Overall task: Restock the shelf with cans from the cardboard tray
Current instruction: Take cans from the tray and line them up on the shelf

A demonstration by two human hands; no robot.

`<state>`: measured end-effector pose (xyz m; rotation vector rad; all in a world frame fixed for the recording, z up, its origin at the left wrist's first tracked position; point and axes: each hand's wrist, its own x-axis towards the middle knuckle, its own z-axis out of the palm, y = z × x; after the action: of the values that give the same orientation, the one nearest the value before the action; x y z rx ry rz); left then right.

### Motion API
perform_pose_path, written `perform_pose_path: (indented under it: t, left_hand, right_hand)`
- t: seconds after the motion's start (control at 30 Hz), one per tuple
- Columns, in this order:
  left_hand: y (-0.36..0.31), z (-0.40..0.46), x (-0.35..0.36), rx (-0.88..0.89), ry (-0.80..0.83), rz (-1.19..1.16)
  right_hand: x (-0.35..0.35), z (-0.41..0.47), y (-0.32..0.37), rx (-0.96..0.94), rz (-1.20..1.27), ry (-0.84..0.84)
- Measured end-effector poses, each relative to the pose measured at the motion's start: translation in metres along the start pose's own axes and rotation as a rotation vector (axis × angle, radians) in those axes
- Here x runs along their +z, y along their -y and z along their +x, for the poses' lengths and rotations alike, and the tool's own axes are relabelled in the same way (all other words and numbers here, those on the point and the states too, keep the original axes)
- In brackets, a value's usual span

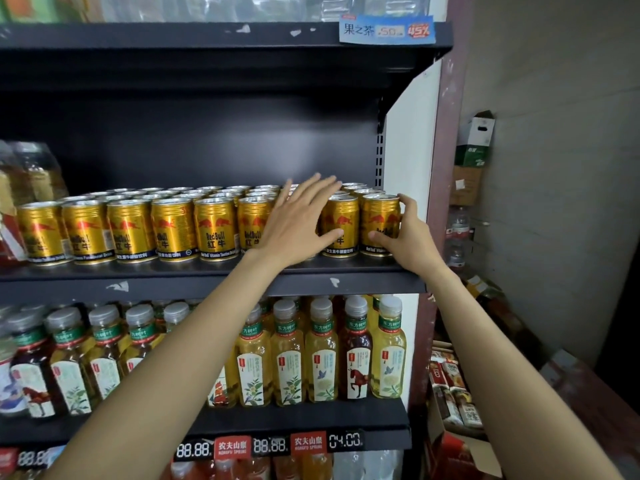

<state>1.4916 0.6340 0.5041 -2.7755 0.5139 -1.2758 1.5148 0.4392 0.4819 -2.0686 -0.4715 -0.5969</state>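
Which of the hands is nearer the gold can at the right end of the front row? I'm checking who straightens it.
Right. The right hand wraps the end can, thumb and fingers touching it. The left hand lies flat on cans further left.

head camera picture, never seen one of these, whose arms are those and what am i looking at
This is one picture from a camera worn on a person's head, looking forward and down, so the two bare arms are the wearer's own. They face a dark store shelf lined with gold cans. The left hand lies spread open against the front cans. The right hand wraps around the rightmost can, which stands upright on the shelf. Tea bottles fill the shelf below. The cardboard tray is not in view.
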Motion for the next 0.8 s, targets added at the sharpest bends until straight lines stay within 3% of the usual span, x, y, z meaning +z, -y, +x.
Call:
perform_pose_path:
  t: [0.1, 0.43, 0.67, 0.8]
  left_hand:
    - [-0.012, 0.016, 0.001, 0.03, 0.068, -0.033]
    - [-0.013, 0.021, 0.01, 0.025, -0.043, 0.018]
    - [-0.004, 0.015, 0.025, 0.134, -0.069, 0.311]
    - [-0.003, 0.016, 0.029, 0.123, -0.054, 0.345]
  right_hand:
    - [-0.001, -0.001, -0.001, -0.009, -0.001, -0.004]
    - [0.003, -0.005, 0.001, -0.024, -0.116, -0.082]
    - [0.007, -0.004, -0.002, -0.033, -0.146, -0.079]
    - [0.008, -0.004, -0.002, -0.039, -0.134, -0.069]
